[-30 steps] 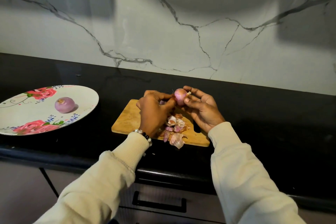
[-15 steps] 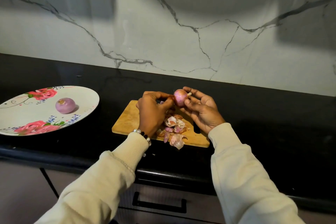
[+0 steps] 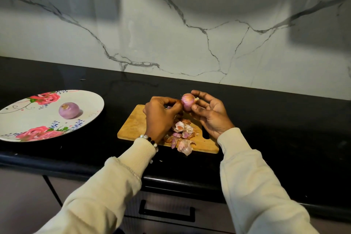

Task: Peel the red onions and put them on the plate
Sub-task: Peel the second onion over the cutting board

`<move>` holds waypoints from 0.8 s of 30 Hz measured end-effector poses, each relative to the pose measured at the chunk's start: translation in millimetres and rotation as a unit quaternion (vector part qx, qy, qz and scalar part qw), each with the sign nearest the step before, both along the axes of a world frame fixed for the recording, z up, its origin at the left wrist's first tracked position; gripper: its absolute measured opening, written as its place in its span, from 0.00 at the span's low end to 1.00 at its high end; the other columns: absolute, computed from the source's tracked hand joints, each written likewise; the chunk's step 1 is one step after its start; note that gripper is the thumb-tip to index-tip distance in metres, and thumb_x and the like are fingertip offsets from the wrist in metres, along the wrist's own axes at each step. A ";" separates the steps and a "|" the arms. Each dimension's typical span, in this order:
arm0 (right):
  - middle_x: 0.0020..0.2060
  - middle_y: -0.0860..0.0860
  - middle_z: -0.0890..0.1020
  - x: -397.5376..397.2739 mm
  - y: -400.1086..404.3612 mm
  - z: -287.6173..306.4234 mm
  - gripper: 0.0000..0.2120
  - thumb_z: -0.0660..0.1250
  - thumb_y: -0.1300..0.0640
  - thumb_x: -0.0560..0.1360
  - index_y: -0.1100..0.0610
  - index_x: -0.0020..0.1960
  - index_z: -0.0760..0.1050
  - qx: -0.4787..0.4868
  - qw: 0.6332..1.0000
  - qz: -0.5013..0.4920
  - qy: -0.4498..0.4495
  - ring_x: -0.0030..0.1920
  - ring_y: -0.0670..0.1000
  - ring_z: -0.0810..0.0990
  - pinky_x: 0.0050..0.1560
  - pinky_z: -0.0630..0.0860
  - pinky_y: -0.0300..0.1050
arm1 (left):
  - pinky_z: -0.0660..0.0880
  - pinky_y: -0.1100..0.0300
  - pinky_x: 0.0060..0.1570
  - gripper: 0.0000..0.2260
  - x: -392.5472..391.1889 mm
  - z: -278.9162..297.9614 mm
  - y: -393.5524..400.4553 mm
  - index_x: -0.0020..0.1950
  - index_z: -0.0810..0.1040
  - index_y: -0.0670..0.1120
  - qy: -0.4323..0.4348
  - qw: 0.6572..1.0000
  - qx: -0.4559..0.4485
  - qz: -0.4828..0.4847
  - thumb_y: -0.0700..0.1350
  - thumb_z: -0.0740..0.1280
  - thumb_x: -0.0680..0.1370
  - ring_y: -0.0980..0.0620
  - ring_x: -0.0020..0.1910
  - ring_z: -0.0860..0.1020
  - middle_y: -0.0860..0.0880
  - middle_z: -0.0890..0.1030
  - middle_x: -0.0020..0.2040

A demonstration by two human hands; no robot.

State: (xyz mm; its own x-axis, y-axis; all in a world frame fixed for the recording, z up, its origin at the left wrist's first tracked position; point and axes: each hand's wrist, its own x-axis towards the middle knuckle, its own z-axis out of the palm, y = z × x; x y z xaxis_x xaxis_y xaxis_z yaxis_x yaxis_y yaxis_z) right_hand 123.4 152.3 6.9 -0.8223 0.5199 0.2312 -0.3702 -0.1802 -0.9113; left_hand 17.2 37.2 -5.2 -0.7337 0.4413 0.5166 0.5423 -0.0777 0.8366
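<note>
The red onion (image 3: 188, 101) is held above the wooden cutting board (image 3: 136, 125), the right hand (image 3: 210, 114) gripping it while the left hand (image 3: 161, 114) pinches at its skin, so the peeling step seems under way. One peeled onion (image 3: 68, 110) already lies on the floral plate (image 3: 89, 100) on the table (image 3: 284, 119); next, the loose skin likely needs stripping onto the peel pile (image 3: 182, 135). No writing is readable.

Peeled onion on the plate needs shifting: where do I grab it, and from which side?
Pinch the peeled onion across its round middle, coming from above. It sits alone on the flat plate with its cut end up, so both flanks look free and nothing blocks a top approach.
</note>
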 end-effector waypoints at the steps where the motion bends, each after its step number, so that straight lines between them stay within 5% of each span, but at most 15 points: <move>1: 0.55 0.59 0.82 0.3 -0.1 0.0 0.20 0.62 0.77 0.75 0.59 0.60 0.76 0.000 1.000 0.001 0.000 0.52 0.53 0.84 0.50 0.83 0.43 | 0.77 0.45 0.54 0.04 1.2 1.5 -1.0 0.39 0.86 0.52 -0.004 1.000 -0.001 0.001 0.45 0.73 0.73 0.64 0.39 0.80 0.60 0.83 0.34; 5: 0.54 0.58 0.83 0.5 0.3 -0.4 0.20 0.62 0.77 0.75 0.59 0.60 0.75 -0.001 1.000 0.005 0.004 0.53 0.53 0.84 0.52 0.82 0.44 | 0.79 0.49 0.51 0.04 2.6 3.9 -3.4 0.39 0.86 0.51 -0.014 1.000 -0.002 -0.006 0.43 0.73 0.73 0.62 0.38 0.81 0.58 0.84 0.34; 11: 0.55 0.58 0.82 -0.4 -0.3 -2.0 0.20 0.63 0.77 0.74 0.59 0.60 0.75 0.018 1.000 -0.004 0.000 0.53 0.53 0.84 0.54 0.82 0.46 | 0.75 0.41 0.55 0.08 -2.4 -2.1 0.6 0.31 0.80 0.62 -0.011 0.999 -0.040 0.028 0.51 0.72 0.70 0.54 0.47 0.80 0.60 0.82 0.35; 14: 0.55 0.57 0.83 -0.5 -1.5 -2.4 0.20 0.63 0.77 0.74 0.59 0.61 0.75 0.021 1.000 -0.004 0.004 0.53 0.53 0.84 0.51 0.83 0.45 | 0.69 0.48 0.58 0.05 -5.1 -4.5 3.6 0.35 0.81 0.59 0.019 0.996 -0.069 0.055 0.51 0.72 0.71 0.52 0.53 0.77 0.56 0.82 0.40; 17: 0.54 0.57 0.83 -0.5 -2.6 -2.8 0.20 0.63 0.77 0.75 0.59 0.61 0.75 0.016 1.000 0.002 0.005 0.53 0.53 0.85 0.49 0.83 0.44 | 0.56 0.59 0.45 0.02 -6.6 -2.7 5.4 0.40 0.79 0.58 0.029 0.988 -0.125 0.081 0.53 0.71 0.72 0.47 0.57 0.73 0.50 0.80 0.50; 24: 0.60 0.60 0.79 1.7 -1.7 0.3 0.23 0.59 0.75 0.78 0.55 0.66 0.74 -0.014 0.999 0.033 -0.003 0.57 0.56 0.83 0.55 0.82 0.49 | 0.51 0.57 0.44 0.02 -0.3 6.0 3.2 0.45 0.75 0.54 0.066 0.984 -0.154 0.067 0.48 0.66 0.77 0.51 0.60 0.69 0.53 0.78 0.49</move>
